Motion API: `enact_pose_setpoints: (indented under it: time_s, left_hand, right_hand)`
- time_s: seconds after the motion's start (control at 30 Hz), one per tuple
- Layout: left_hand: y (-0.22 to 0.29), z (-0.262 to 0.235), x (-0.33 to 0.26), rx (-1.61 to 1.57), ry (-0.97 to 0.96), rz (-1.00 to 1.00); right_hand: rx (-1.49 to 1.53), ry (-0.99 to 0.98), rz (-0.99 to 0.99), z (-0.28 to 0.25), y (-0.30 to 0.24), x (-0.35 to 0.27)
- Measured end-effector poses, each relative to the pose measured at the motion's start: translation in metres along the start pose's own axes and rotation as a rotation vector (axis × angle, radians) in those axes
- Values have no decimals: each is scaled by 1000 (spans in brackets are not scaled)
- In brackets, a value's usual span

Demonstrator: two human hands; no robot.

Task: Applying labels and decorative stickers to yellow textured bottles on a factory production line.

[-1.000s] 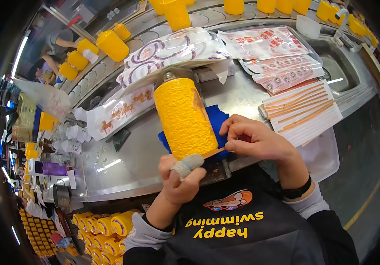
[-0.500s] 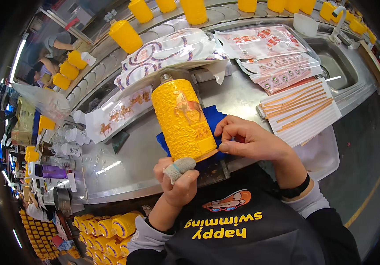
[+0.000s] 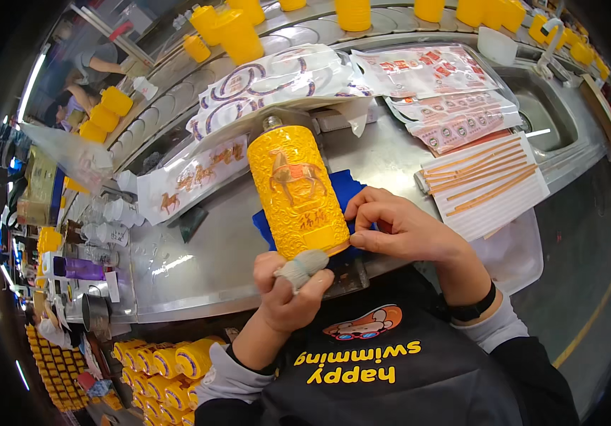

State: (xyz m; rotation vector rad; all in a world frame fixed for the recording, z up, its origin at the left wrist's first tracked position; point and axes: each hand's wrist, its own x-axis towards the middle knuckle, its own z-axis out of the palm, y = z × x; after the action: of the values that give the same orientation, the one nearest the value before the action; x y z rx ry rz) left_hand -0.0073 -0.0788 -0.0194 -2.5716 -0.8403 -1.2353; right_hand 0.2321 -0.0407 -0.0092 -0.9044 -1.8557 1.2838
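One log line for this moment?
left hand: steadies yellow bottle base | right hand: pinches bottle's lower side | under: blue cloth

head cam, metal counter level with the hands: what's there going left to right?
White plastic sheet printed with orange horses → tall yellow embossed bottle lying on a blue cloth → right hand at the bottle's base → stack of white sheets with orange strips → steel sink basin.
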Motion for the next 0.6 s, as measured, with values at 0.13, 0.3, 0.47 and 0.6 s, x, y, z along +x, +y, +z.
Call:
enact_pose_setpoints:
  time_s: [0.13, 0.3, 0.47, 0.6]
  left_hand:
    - [-2, 3, 14, 38, -66, 127]
    - [0, 5, -8, -38, 64, -75]
    - [4, 5, 4, 75, 18, 41]
    - [2, 1, 13, 42, -80, 124]
  right_hand:
    - [25, -12, 8, 0, 8, -1]
    - [-23, 20, -4, 2, -5, 0]
    - [-39, -19, 19, 2, 2, -2]
    - [-37, -15, 36, 1, 0, -3]
